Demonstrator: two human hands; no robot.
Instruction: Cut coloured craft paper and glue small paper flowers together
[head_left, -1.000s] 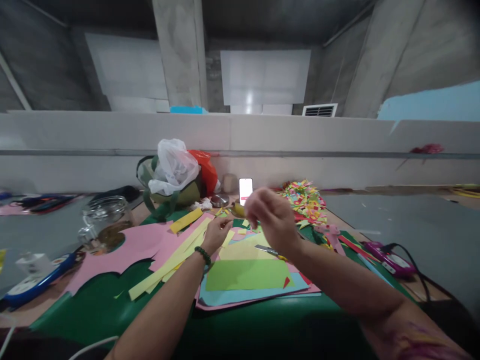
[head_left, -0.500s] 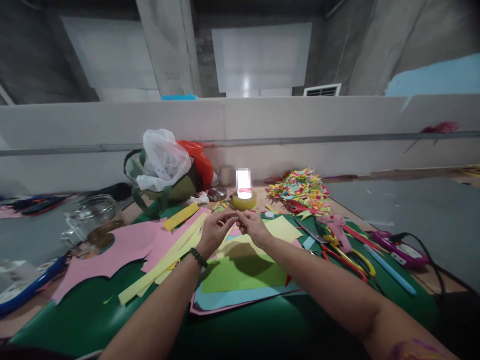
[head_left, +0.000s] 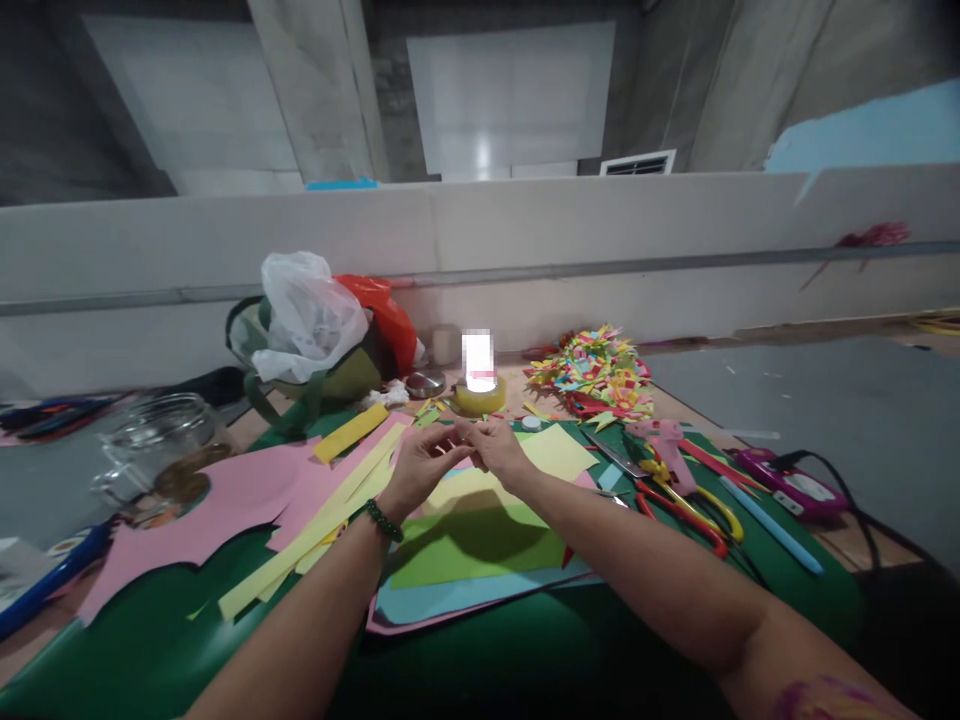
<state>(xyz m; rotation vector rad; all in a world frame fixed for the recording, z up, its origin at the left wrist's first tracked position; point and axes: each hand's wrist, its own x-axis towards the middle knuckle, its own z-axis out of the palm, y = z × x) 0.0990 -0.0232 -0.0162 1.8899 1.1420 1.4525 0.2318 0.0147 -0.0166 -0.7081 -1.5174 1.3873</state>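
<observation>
My left hand (head_left: 426,462) and my right hand (head_left: 498,452) meet above a stack of coloured paper (head_left: 480,545), fingertips pressed together. Whatever they pinch between them is too small or hidden to name. A green bead bracelet (head_left: 383,520) circles my left wrist. Green, light blue, pink and pale yellow sheets make up the stack beneath. Just beyond my fingers stands a yellow tape roll (head_left: 480,398) with a blurred white object on it. Long pale yellow paper strips (head_left: 322,520) lie left of the stack, beside cut pink paper (head_left: 247,490).
On the right lie scissors (head_left: 694,515), a pink glue gun (head_left: 667,445), a light blue stick (head_left: 772,525) and a purple device (head_left: 795,485) with a cable. A pile of paper pieces (head_left: 600,370) sits behind. Left are a glass jar (head_left: 161,440) and a bag (head_left: 337,365).
The whole view has shifted a little, so things appear slightly further left and higher. My hands stay together at the fingertips, with only a small change in finger position.
</observation>
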